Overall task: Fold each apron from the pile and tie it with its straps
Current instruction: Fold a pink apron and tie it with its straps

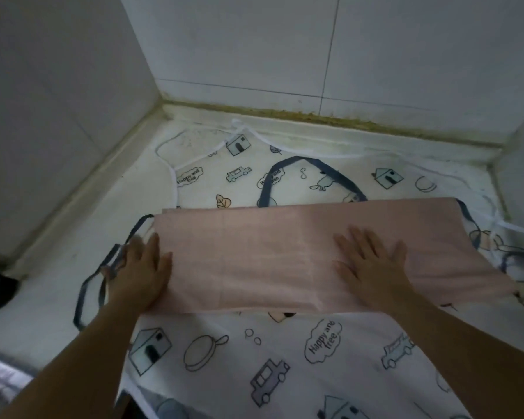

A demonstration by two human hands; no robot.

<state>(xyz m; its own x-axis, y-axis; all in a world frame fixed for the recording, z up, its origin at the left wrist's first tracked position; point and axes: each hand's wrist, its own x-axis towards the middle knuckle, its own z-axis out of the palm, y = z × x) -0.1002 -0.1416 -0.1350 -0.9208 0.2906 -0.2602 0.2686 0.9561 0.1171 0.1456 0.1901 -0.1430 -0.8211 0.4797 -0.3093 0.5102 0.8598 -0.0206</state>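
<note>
The pink apron [270, 255] lies folded into a long band across the middle of the counter [58, 267], running from nine o'clock to three; it rests on top of a printed apron [254, 358] spread flat beneath it, which shows at six and at twelve; the left hand [142, 267] lies flat with straight fingers on the band's nine o'clock end, the right hand [372, 261] is spread palm-down nearer the three o'clock end, and neither is gripping anything; I'd judge the cloth light, soft and limp, likely to slide on the smooth printed fabric under it, so it wants pressing flat while one end is lifted by its edge with the layers pinched together; the blue straps [109, 261] trail loose off the nine o'clock end onto the bare counter, the natural thing to take for tying, and a blue neck loop [297, 159] pokes out at twelve; thin white strings [236, 124] of the printed apron run along the back edge; the counter is pale and scuffed, set in a corner of white tiled wall [285, 55], with grubby sealant along the joint
</note>
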